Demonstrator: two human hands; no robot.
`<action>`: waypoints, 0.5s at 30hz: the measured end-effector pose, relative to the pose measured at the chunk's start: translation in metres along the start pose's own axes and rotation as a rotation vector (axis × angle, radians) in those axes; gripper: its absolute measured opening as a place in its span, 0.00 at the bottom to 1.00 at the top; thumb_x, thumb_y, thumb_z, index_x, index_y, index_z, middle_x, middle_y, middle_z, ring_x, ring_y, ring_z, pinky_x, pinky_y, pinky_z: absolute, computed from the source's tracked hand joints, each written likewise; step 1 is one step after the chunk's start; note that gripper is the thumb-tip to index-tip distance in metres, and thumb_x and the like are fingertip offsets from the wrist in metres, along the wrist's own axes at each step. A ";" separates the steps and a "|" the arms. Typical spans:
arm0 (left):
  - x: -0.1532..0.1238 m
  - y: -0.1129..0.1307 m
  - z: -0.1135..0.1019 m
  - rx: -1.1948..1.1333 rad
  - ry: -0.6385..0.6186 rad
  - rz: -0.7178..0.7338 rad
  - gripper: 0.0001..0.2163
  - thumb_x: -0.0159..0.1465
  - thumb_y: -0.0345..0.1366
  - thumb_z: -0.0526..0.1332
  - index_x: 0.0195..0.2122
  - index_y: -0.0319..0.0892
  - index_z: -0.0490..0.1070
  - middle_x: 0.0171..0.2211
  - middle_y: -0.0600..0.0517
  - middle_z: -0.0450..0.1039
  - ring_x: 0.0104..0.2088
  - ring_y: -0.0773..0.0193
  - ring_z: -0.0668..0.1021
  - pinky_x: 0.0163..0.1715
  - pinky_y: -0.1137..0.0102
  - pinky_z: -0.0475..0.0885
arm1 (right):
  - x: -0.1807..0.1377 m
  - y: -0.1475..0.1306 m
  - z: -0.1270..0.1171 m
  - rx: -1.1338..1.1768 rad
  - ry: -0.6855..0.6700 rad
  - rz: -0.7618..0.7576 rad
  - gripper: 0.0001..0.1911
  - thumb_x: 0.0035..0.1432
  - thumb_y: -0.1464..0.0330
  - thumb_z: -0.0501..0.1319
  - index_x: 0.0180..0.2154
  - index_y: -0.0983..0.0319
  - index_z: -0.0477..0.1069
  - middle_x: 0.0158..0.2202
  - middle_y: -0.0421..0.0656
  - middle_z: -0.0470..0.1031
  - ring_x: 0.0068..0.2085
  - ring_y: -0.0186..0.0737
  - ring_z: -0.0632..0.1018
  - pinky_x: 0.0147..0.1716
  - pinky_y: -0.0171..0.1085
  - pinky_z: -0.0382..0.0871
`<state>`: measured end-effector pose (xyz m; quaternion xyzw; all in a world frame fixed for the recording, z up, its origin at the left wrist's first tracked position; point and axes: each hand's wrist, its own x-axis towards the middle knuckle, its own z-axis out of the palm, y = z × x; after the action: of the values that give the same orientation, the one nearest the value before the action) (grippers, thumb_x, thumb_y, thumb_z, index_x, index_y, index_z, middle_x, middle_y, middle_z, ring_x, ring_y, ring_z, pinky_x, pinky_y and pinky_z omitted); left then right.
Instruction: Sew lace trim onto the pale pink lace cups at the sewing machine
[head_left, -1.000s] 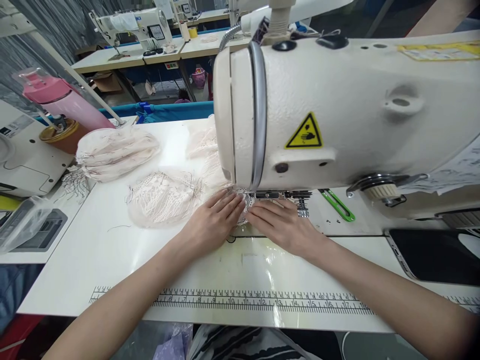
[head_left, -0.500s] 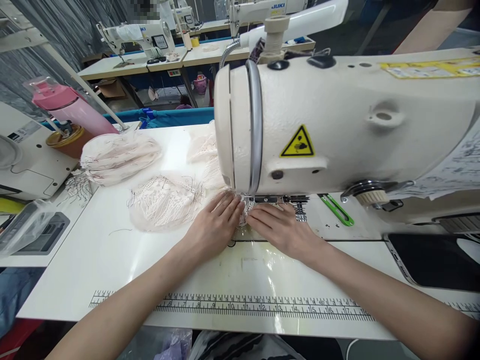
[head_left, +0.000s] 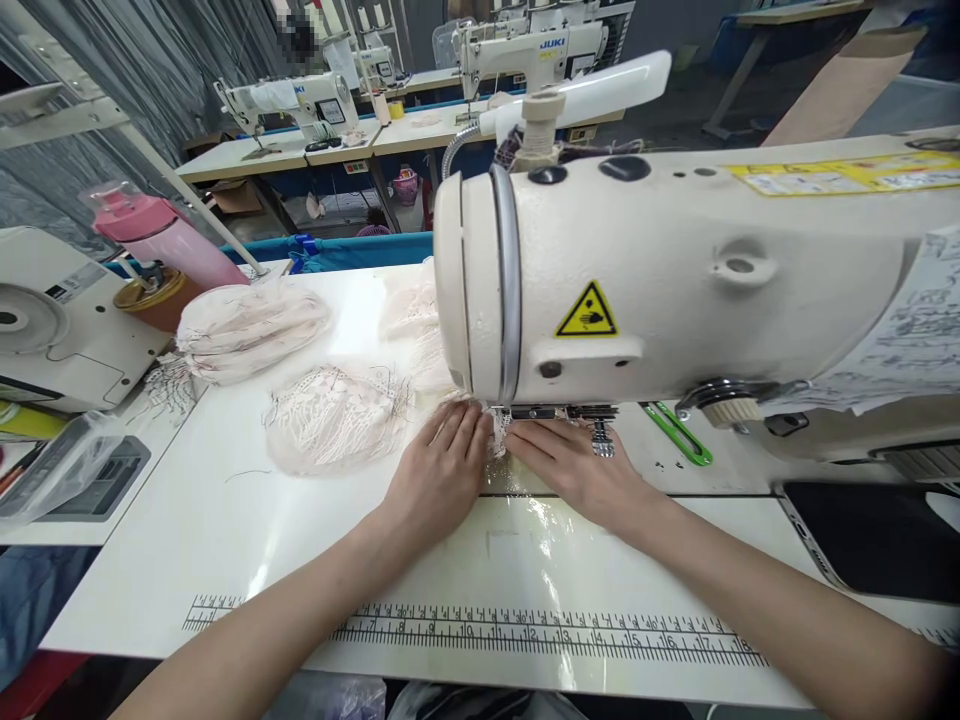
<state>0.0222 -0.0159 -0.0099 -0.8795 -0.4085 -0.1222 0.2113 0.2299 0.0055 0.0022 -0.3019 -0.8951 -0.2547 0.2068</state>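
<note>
A white lace piece (head_left: 497, 437) lies under the needle area of the sewing machine (head_left: 600, 270). My left hand (head_left: 442, 460) is closed on the lace at its left side, fingers bent together and the thumb hidden. From the right, my right hand (head_left: 574, 462) rests flat with fingers stretched towards the lace, its tips close to the presser foot, which is mostly hidden behind the machine head. Left of my left hand lies a lace-and-mesh piece (head_left: 337, 420) with loose threads. More pale mesh fabric (head_left: 416, 310) lies behind, partly covered by the machine head.
A gathered mesh bundle (head_left: 251, 330), a pink bottle (head_left: 169, 235) and a second machine (head_left: 67, 320) stand at the left. Green thread snips (head_left: 679, 435) and a phone (head_left: 870, 540) lie at the right. A ruler strip (head_left: 525, 635) runs along the front edge.
The whole view has shifted, so the machine and table sit lower in the picture. My right hand lies slightly flatter by the foot; both hands stay at the lace.
</note>
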 end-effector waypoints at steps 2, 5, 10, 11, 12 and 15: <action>0.000 0.001 0.000 -0.005 0.002 -0.003 0.17 0.67 0.30 0.54 0.54 0.28 0.71 0.53 0.34 0.74 0.55 0.48 0.77 0.58 0.55 0.71 | -0.002 0.002 0.000 0.026 -0.008 0.029 0.27 0.55 0.87 0.48 0.42 0.58 0.77 0.43 0.39 0.80 0.39 0.36 0.76 0.33 0.39 0.63; 0.000 0.002 -0.002 -0.010 0.000 -0.002 0.17 0.69 0.33 0.54 0.56 0.31 0.70 0.52 0.34 0.75 0.55 0.48 0.77 0.57 0.54 0.71 | -0.009 0.005 0.004 0.044 -0.019 0.063 0.26 0.56 0.86 0.50 0.45 0.56 0.77 0.48 0.38 0.79 0.36 0.37 0.76 0.41 0.41 0.67; 0.003 0.003 -0.005 0.019 0.019 -0.006 0.16 0.68 0.33 0.56 0.54 0.32 0.72 0.50 0.35 0.76 0.52 0.48 0.78 0.55 0.55 0.72 | -0.012 0.009 0.008 0.059 -0.021 0.069 0.20 0.61 0.81 0.54 0.45 0.55 0.77 0.47 0.37 0.80 0.34 0.38 0.77 0.39 0.43 0.68; 0.004 0.003 -0.005 0.023 0.024 -0.009 0.16 0.68 0.32 0.56 0.54 0.32 0.72 0.50 0.35 0.76 0.52 0.48 0.79 0.55 0.56 0.73 | -0.012 0.009 0.008 0.068 -0.010 0.078 0.15 0.63 0.77 0.56 0.43 0.56 0.77 0.45 0.37 0.81 0.33 0.38 0.77 0.38 0.43 0.67; 0.005 0.003 -0.005 0.026 0.030 -0.011 0.15 0.69 0.33 0.56 0.53 0.32 0.72 0.49 0.35 0.77 0.52 0.48 0.79 0.54 0.56 0.73 | -0.011 0.009 0.009 0.078 0.004 0.078 0.11 0.64 0.72 0.57 0.42 0.56 0.77 0.44 0.37 0.81 0.32 0.38 0.77 0.38 0.44 0.67; 0.005 0.003 -0.006 0.025 0.048 -0.012 0.15 0.69 0.34 0.56 0.53 0.32 0.73 0.49 0.35 0.77 0.52 0.48 0.79 0.53 0.56 0.74 | -0.011 0.008 0.010 0.083 0.057 0.067 0.09 0.66 0.64 0.58 0.42 0.57 0.77 0.44 0.38 0.81 0.30 0.37 0.76 0.41 0.45 0.65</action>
<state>0.0278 -0.0171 -0.0038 -0.8710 -0.4102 -0.1396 0.2315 0.2411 0.0121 -0.0088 -0.3152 -0.8881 -0.2187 0.2532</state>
